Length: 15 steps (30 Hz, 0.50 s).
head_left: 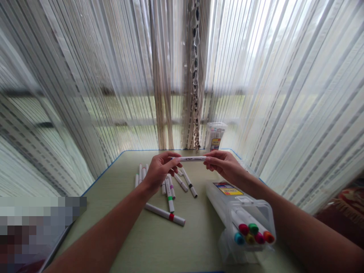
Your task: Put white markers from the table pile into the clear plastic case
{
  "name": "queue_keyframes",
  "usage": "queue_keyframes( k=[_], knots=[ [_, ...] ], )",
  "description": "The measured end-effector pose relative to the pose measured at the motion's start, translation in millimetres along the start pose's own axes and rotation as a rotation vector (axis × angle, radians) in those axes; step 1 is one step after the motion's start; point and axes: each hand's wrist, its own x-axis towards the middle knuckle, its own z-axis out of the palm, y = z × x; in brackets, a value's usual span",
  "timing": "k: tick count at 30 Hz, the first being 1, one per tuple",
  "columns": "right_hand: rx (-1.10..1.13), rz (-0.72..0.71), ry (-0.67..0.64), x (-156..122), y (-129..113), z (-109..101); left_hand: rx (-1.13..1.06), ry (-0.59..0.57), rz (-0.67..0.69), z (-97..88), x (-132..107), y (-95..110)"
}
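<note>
A white marker [192,159] is held level above the table, one end in each hand. My left hand [163,167] pinches its left end, and my right hand [222,163] pinches the right end. Below and around the left hand lie several loose white markers, among them one with a red band [165,214], one with a green band [170,197] and one with a black band [190,183]. Under my right forearm lies a clear plastic marker case [216,197], its open end facing me. Several markers with coloured ends [253,228] show inside it.
A second clear case [216,136] stands upright at the table's far edge. String curtains [119,76] and a beaded strand [195,68] hang behind the pale green table [127,250]. Patterned fabric with fringe [344,204] is at the right.
</note>
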Motion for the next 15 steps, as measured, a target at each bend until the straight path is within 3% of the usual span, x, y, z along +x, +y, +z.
queue_keyframes(
  k=[15],
  knots=[
    [-0.011,0.002,0.000,1.1,3.4,-2.6,0.007,-0.003,-0.003,0.0,0.2,-0.6]
  ],
)
